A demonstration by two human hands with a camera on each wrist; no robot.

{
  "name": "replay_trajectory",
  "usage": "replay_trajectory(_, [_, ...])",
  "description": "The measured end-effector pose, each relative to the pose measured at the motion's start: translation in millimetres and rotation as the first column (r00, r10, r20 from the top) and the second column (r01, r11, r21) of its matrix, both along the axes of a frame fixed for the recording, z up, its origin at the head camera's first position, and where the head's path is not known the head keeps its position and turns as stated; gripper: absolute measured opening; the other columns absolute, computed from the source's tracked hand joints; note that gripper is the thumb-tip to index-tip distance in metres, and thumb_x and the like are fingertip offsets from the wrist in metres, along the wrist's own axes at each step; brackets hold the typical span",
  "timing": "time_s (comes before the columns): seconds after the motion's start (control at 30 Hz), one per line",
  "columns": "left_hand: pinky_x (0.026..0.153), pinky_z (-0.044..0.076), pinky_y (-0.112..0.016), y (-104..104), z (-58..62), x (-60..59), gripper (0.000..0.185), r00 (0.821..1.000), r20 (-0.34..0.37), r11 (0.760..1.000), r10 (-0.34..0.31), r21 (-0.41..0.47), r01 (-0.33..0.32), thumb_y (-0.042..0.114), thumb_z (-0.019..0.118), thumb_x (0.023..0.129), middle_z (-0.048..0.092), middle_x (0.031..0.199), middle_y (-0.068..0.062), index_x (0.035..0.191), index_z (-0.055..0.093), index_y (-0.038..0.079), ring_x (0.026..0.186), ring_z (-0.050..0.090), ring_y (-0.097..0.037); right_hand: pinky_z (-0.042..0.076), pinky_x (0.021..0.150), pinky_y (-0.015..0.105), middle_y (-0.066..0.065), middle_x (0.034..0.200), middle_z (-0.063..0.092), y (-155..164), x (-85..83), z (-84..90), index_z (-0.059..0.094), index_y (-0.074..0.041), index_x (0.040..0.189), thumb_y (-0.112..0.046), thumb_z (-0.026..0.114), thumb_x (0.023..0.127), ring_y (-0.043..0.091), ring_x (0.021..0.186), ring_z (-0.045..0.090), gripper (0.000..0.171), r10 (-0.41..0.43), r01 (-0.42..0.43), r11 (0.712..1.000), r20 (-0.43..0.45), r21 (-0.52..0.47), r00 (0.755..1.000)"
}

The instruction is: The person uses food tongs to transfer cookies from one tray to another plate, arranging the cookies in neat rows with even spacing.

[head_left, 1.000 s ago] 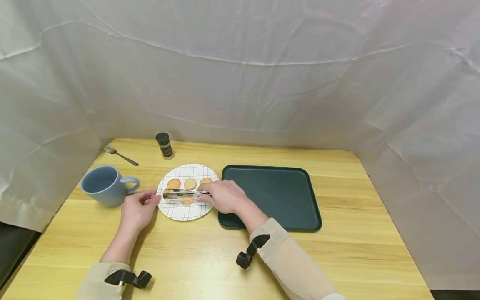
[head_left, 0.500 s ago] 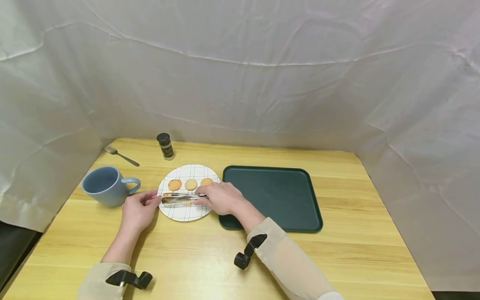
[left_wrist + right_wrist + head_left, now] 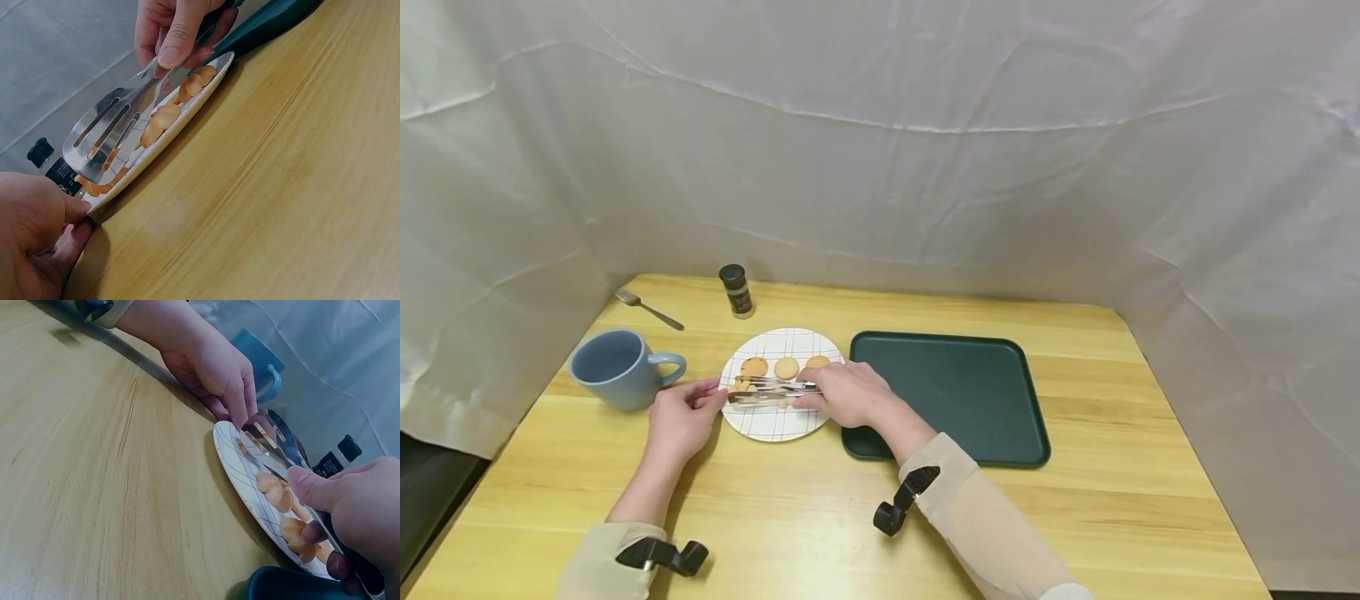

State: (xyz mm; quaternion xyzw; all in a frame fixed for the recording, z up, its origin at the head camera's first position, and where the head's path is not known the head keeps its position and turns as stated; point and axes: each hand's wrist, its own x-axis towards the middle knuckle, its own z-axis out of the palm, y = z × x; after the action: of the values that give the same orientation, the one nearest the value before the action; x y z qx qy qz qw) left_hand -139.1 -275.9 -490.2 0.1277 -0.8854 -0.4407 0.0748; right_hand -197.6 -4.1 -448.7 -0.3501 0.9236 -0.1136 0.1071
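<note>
My left hand (image 3: 679,418) pinches the left rim of a white plate (image 3: 775,429) with a dark line pattern; the left wrist view shows thumb and fingers at the rim. Several cookies lie on the plate, among them a speckled cookie (image 3: 754,367) and a pale round cookie (image 3: 786,368) in the back row. My right hand (image 3: 853,392) grips metal tongs (image 3: 84,150) with slotted ends, held over the plate and pointing left. The tongs' arms stand apart above the front cookies, partly hiding them. Whether they touch a cookie I cannot tell.
A dark green tray (image 3: 955,400) lies right of the plate, under my right wrist. Left of it stands a blue mug (image 3: 625,379), its handle near my left hand. Behind are a fork (image 3: 651,311) and a black-capped seasoning jar (image 3: 737,293). Cloth hangs around the table.
The tongs' arms look further apart than half a second ago. My right hand stays over the plate's right side, and my left hand stays at the rim. The view has shifted slightly.
</note>
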Motion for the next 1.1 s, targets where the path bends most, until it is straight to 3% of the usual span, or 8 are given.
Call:
replay_trajectory(0.23, [0.074, 0.047, -0.011, 1.1, 1.2, 0.2, 0.036, 1.0, 0.0, 1.0, 0.001, -0.005, -0.001, 0.023, 0.075, 0.101, 0.078, 0.11, -0.015, 0.126, 0.075, -0.002, 0.101, 0.072, -0.024, 0.053, 0.089, 0.039, -0.004, 0.137, 0.069, 2.8, -0.9, 1.2, 0.061, -0.028, 0.15, -0.056, 0.052, 0.108, 0.019, 0.116, 0.068, 0.051, -0.001, 0.001, 1.0, -0.027, 0.013, 1.0])
replay_trajectory(0.43, [0.073, 0.047, -0.01, 1.8, 0.6, 0.3, 0.034, 1.0, -0.023, 1.0, -0.002, -0.014, 0.002, 0.021, 0.076, 0.1, 0.079, 0.108, -0.015, 0.124, 0.075, -0.003, 0.095, 0.072, -0.017, 0.053, 0.091, 0.04, -0.004, 0.14, 0.067, 3.8, -2.1, 1.6, 0.059, -0.026, 0.151, -0.057, 0.052, 0.108, 0.019, 0.121, 0.066, 0.054, 0.013, -0.011, 0.999, -0.051, 0.039, 0.999])
replay_trajectory(0.73, [0.073, 0.047, -0.011, 1.9, 2.0, 0.3, 0.034, 1.0, -0.015, 1.0, 0.002, -0.02, -0.002, 0.021, 0.075, 0.1, 0.078, 0.108, -0.015, 0.124, 0.075, -0.003, 0.096, 0.071, -0.019, 0.051, 0.073, 0.036, -0.005, 0.131, 0.071, 7.1, -2.9, 4.0, 0.062, -0.026, 0.146, -0.058, 0.054, 0.106, 0.017, 0.091, 0.068, 0.051, 0.012, -0.011, 1.0, -0.055, 0.021, 0.998])
replay_trajectory(1.1, [0.071, 0.048, -0.01, 0.8, -1.1, -0.5, 0.031, 0.999, -0.034, 1.0, -0.008, -0.016, 0.008, 0.016, 0.074, 0.1, 0.078, 0.107, -0.016, 0.123, 0.075, -0.004, 0.093, 0.072, -0.016, 0.054, 0.084, 0.039, -0.006, 0.134, 0.07, 8.9, -1.8, 0.8, 0.064, -0.027, 0.147, -0.055, 0.054, 0.107, 0.018, 0.1, 0.07, 0.05, 0.009, -0.01, 1.0, -0.038, -0.013, 0.999])
